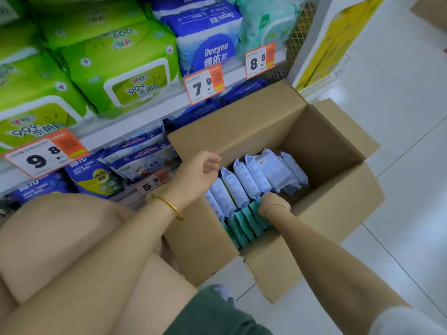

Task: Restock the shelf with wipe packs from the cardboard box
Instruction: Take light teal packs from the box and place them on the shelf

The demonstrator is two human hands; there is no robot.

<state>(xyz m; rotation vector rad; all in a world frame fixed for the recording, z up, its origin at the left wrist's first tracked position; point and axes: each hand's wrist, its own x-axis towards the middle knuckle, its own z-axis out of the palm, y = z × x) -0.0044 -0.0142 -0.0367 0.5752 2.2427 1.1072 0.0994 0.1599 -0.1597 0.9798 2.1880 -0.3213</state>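
Observation:
An open cardboard box (326,209) stands on the floor against the shelf. Inside stand several light blue wipe packs (251,180) in a row, with several teal packs (244,226) in front of them. My right hand (274,204) reaches down into the box and its fingers close around the top of a teal pack. My left hand (198,172), with a gold bangle on the wrist, hovers over the box's left flap with its fingers loosely curled and nothing in it.
The shelf (135,117) on the left carries green packs (116,68), blue Deeyeo packs (208,37) and orange price tags (203,84); a lower shelf holds dark blue packs (96,177). White tiled floor (399,131) lies to the right. My knees fill the lower left.

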